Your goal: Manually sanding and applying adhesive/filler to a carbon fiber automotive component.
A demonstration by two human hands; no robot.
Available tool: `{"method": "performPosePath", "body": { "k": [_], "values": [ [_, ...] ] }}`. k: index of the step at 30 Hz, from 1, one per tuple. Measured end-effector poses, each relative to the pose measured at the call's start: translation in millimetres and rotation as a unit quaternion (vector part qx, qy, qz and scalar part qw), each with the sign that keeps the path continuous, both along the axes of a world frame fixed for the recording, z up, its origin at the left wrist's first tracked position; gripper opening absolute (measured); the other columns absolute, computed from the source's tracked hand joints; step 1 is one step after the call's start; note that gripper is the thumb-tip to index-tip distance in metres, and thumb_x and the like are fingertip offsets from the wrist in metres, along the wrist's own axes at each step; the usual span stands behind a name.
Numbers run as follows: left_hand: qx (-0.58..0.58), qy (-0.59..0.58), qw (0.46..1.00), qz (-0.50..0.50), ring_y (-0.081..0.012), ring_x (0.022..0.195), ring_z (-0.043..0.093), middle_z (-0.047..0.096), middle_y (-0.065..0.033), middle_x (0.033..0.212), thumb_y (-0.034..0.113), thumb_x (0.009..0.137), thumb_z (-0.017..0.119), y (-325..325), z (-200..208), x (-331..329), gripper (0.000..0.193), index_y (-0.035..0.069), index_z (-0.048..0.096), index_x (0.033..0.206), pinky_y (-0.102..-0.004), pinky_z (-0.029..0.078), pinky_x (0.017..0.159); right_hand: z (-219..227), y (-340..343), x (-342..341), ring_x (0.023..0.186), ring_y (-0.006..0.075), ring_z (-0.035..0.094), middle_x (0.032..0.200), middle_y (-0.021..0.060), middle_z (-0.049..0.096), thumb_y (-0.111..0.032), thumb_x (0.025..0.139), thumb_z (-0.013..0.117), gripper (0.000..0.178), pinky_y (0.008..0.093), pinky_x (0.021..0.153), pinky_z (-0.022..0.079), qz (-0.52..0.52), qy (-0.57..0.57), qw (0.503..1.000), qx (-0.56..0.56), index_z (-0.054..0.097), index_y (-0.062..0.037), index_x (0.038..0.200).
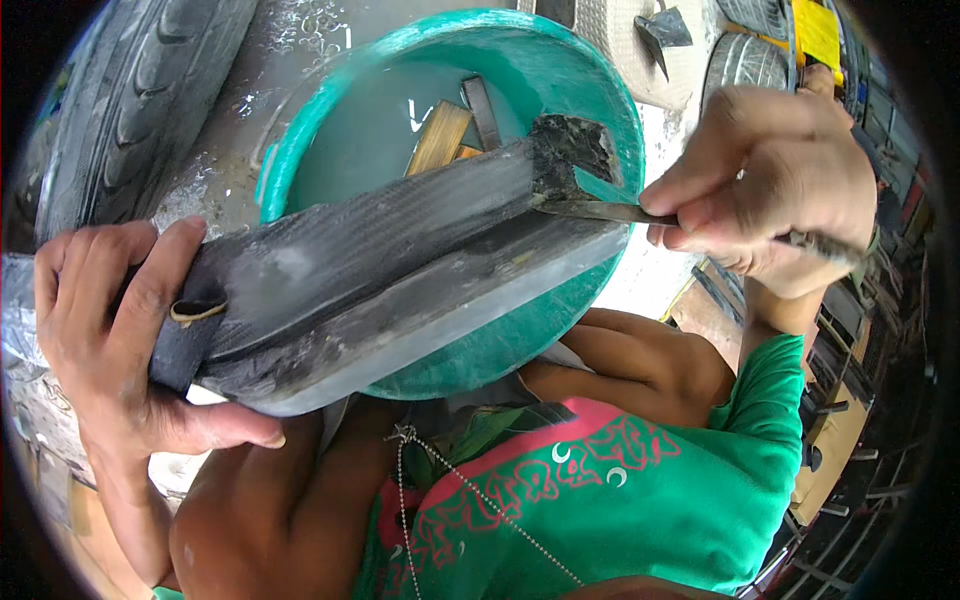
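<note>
My left hand (120, 330) grips the near end of a grey wooden block (430, 310) with a black rubber inner tube (370, 235) laid flat along its top. The block lies across the rim of a teal plastic basin (590, 90) filled with cloudy water. My right hand (780, 185) holds a thin metal tool (600, 211) whose tip rests on the tube's rough, scraped patch (572, 148) at the far end. A small tan rubber band (195, 312) sits on the tube by my left thumb.
A tyre (130, 100) stands at the upper left on wet concrete. Pieces of wood and a dark strip (455, 125) lie in the basin's water. Tyres and a yellow object (815, 30) are at the upper right. My knees and green shirt fill the bottom.
</note>
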State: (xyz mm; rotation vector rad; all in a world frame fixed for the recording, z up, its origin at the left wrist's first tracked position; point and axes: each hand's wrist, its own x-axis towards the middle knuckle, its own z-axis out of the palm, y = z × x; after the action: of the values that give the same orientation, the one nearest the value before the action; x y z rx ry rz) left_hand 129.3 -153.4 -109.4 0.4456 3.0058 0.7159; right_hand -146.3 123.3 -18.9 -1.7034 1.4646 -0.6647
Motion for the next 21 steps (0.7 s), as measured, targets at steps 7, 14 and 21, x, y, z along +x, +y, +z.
{"method": "performPosePath", "body": {
  "k": [7,14,21],
  "values": [
    [-0.003,0.002,1.0,0.012,-0.0358,0.087,0.062,0.064,-0.017,0.094,0.096,0.061,0.053,1,1,1,0.113,-0.003,0.068,0.114,-0.0447,0.043,0.083,8,16,15,0.064,0.0257,0.072,0.082,0.0247,0.071,0.002,0.072,0.081,0.02,0.0323,0.056,0.061,0.0,0.018,0.997,-0.072,0.061,0.0034,0.07],
    [0.004,0.002,1.0,0.003,-0.0362,0.088,0.062,0.064,-0.0171,0.094,0.095,0.06,0.054,3,-4,-5,0.113,-0.003,0.068,0.114,-0.0451,0.043,0.084,26,25,15,0.066,0.0271,0.073,0.078,0.02,0.068,-0.013,0.081,0.083,0.024,0.038,0.059,0.064,-0.12,0.057,0.991,0.017,0.062,-0.002,0.087],
    [0.029,-0.012,0.999,0.007,-0.0363,0.086,0.06,0.062,-0.0197,0.093,0.093,0.061,0.058,-1,-2,3,0.114,-0.006,0.067,0.116,-0.0455,0.043,0.084,0,8,-16,0.067,0.0257,0.074,0.082,0.0227,0.07,-0.008,0.083,0.081,0.018,0.0299,0.054,0.059,-0.058,-0.112,0.99,0.067,0.066,-0.0013,0.091]
  ]
}}
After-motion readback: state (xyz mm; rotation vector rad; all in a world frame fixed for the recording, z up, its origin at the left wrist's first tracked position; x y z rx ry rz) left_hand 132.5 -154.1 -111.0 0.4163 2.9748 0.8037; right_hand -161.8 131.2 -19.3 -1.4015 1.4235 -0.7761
